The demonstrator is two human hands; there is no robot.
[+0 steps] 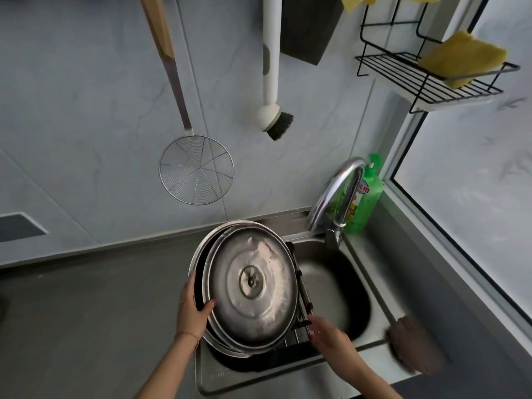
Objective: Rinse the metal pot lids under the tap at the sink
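**Lids held left of the spout, no water running**

Two metal lids stacked and tilted over the left part of the sink (354, 283), undersides toward the camera: the inner lid (253, 292) with its centre knob fitting visible, nested against a larger outer lid (201, 254) whose rim shows as a crescent on the left and top. Lower edge resting on or just above a wire rack (302, 321) laid across the basin; exact contact hard to tell.

Left hand (193, 309) clamped on the left rim of the stack, thumb hooked over the inner lid's edge, fingers behind. Right hand (325, 335) at the lower right, just beside the stack's bottom edge and over the rack, fingers loosely curled and apart; whether touching lid or rack, cannot tell. No firm grasp visible there.

Tap (342, 191) up and to the right of the lids, spout arching toward the open basin, apparently dry. Green detergent bottle (365, 197) behind it. Brownish cloth (414, 344) on the sink's right ledge.

Key relation: spout outlet to the right of the stack and beyond it, lids not yet beneath it. Left hand carrying the load; right hand nearer the tap and free, so likely the one to reach for the handle. Probable need: shift of the stack rightward under the outlet, faces turned toward the stream.
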